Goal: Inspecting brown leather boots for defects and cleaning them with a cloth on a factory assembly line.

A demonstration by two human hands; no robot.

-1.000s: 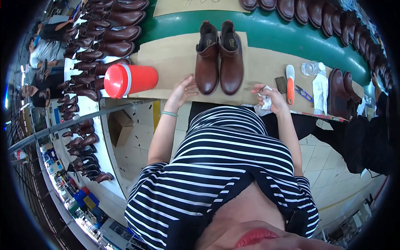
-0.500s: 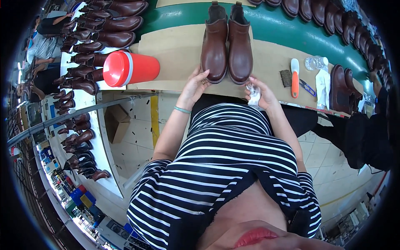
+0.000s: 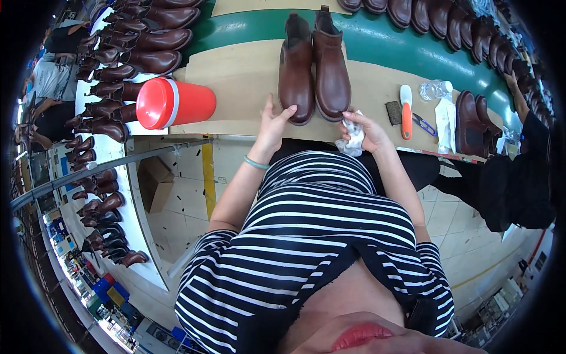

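A pair of brown ankle boots stands side by side on the cardboard-covered table, toes toward me. The left boot (image 3: 296, 82) sits slightly apart from the right boot (image 3: 332, 79) at the toe. My left hand (image 3: 275, 131) is open beside the left boot, its thumb at the toe and its index finger stretched away from the leather. In my right hand (image 3: 370, 132) is a crumpled white cloth (image 3: 352, 140) with dark smudges, and its fingertips are at the toe of the right boot.
A red lidded jug (image 3: 194, 102) lies on the left. To the right are a dark block (image 3: 392, 112), an orange-handled tool (image 3: 407, 115), thread snips (image 3: 423, 124), a clear bottle (image 3: 433, 89) and another boot pair (image 3: 471, 127). Boots line a white shelf (image 3: 138, 236). Other people work at both sides.
The boots have shifted apart at their tops, the left one turning a little. My left fingers have spread away from the left toe. The view has shifted slightly, moving the surroundings left.
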